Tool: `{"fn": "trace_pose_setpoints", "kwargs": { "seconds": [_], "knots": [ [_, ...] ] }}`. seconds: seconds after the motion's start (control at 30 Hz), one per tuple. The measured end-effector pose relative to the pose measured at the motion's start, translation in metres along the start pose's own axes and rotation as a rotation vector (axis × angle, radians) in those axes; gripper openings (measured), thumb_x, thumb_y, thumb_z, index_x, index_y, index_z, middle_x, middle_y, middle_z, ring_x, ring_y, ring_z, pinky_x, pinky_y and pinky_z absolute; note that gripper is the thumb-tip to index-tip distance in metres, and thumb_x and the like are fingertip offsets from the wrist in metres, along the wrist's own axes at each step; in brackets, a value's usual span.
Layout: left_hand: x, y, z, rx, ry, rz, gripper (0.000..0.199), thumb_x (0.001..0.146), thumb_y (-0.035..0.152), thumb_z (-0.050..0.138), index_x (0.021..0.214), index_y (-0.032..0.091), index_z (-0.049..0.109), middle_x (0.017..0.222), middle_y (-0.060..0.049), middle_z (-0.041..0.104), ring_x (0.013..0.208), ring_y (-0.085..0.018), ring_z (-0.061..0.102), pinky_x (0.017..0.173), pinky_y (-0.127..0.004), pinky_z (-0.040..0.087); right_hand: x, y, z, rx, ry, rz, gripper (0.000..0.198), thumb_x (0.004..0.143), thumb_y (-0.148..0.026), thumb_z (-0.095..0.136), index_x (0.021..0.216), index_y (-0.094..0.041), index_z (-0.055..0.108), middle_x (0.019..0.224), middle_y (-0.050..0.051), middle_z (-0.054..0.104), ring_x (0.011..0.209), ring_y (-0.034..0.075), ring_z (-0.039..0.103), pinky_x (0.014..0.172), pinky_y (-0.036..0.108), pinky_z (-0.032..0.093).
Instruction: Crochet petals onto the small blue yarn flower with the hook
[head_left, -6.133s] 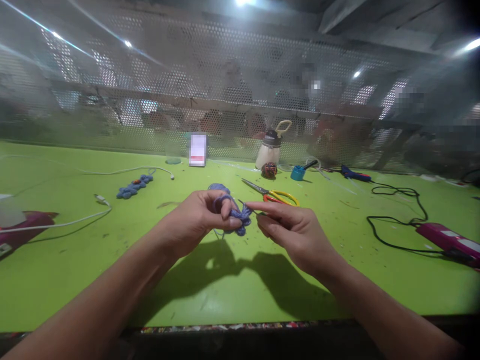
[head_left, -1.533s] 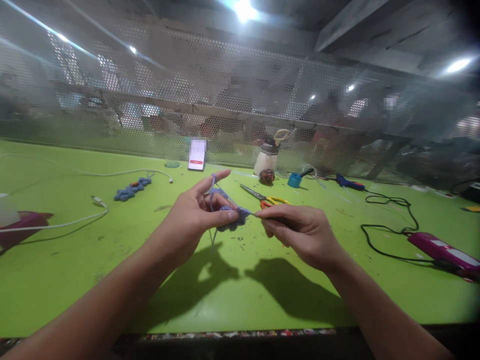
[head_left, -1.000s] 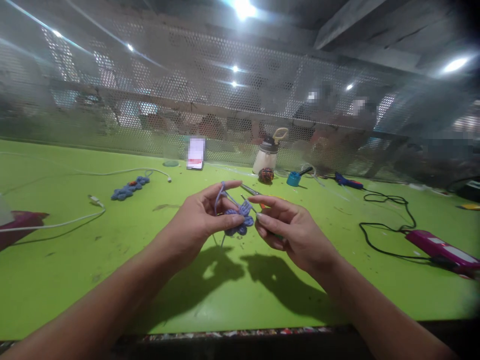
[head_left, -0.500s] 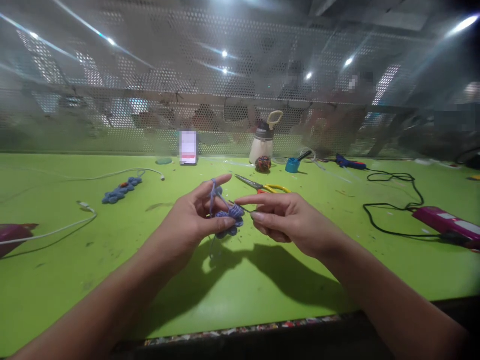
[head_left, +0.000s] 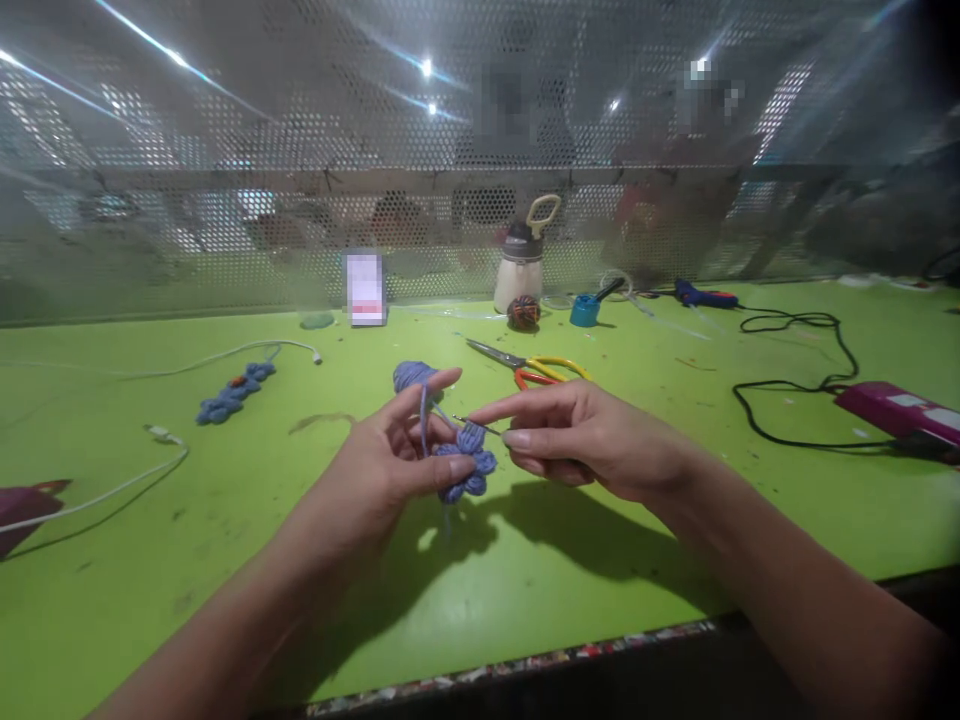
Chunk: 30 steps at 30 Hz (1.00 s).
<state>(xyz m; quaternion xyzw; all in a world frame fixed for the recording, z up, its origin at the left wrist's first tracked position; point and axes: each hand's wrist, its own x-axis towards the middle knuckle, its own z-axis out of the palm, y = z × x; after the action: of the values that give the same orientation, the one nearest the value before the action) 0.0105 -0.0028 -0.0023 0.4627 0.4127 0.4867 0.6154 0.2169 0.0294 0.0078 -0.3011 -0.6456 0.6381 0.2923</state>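
Note:
Between the thumb and fingers of my left hand (head_left: 390,445) is a blue-purple crocheted flower (head_left: 472,468) with puffy petals. A strand of the same yarn runs over my raised left index finger, and a yarn ball (head_left: 412,376) lies just behind that hand. My right hand (head_left: 581,440) pinches a thin metal crochet hook (head_left: 480,424), index finger stretched along it. The hook's tip is at the top petal, close to the strand; whether yarn is caught on it I cannot tell. Scissors (head_left: 525,364) with yellow and orange handles lie beyond my right hand.
A crocheted flower strip (head_left: 234,394) and white cables (head_left: 169,436) lie at left. Behind stand a phone (head_left: 365,290), a bottle (head_left: 519,275), a dark multicoloured ball (head_left: 523,313) and a blue pot (head_left: 585,310). A blue glue gun (head_left: 705,295) and purple power strip (head_left: 900,408) are at right.
The view has shifted slightly. The flower is turned more toward me, the hook tip now shows above its top petal, and the yarn ball has come into clearer sight behind my left hand.

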Motion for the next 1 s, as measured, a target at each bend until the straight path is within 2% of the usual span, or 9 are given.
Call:
{"fn": "trace_pose_setpoints", "kwargs": {
  "seconds": [0.27,0.5,0.7,1.0],
  "knots": [
    [0.003,-0.0013,-0.0072,-0.025,-0.096,-0.066,0.089,0.063,0.011,0.083,0.142,0.026,0.045,0.073,0.002,0.063,0.068,-0.012,0.059,0.063,-0.022,0.047,0.003,0.0012,-0.0011,-0.016,-0.025,0.051,0.033,0.085,-0.02,0.064,0.117,-0.015,0.071,0.056,-0.004,0.054,0.041,0.003,0.035,0.036,0.017,0.023],
    [-0.0008,-0.0014,-0.0022,0.08,-0.1,-0.053,0.1,0.068,0.011,0.08,0.151,0.034,0.028,0.073,0.003,0.062,0.067,-0.012,0.06,0.063,-0.022,0.048,0.0021,0.0028,0.0007,0.02,-0.012,0.076,0.032,0.084,-0.019,0.065,0.115,-0.015,0.072,0.056,-0.004,0.054,0.042,0.004,0.037,0.037,0.017,0.025],
    [-0.0031,-0.0002,0.0021,0.089,-0.02,0.015,0.095,0.068,0.011,0.08,0.148,0.031,0.034,0.074,0.004,0.063,0.07,-0.011,0.06,0.067,-0.022,0.049,0.0039,0.0045,0.0003,0.016,0.038,0.082,0.033,0.083,-0.019,0.066,0.115,-0.014,0.072,0.056,-0.004,0.056,0.042,0.004,0.038,0.037,0.017,0.026],
    [0.0007,-0.0044,0.0006,0.113,0.015,0.071,0.086,0.07,0.011,0.079,0.145,0.027,0.039,0.075,0.003,0.065,0.068,-0.01,0.06,0.063,-0.02,0.05,0.0022,0.0078,-0.0018,0.029,0.045,0.067,0.033,0.087,-0.024,0.065,0.119,-0.019,0.07,0.06,-0.003,0.055,0.043,0.003,0.038,0.038,0.016,0.026]
  ]
}}
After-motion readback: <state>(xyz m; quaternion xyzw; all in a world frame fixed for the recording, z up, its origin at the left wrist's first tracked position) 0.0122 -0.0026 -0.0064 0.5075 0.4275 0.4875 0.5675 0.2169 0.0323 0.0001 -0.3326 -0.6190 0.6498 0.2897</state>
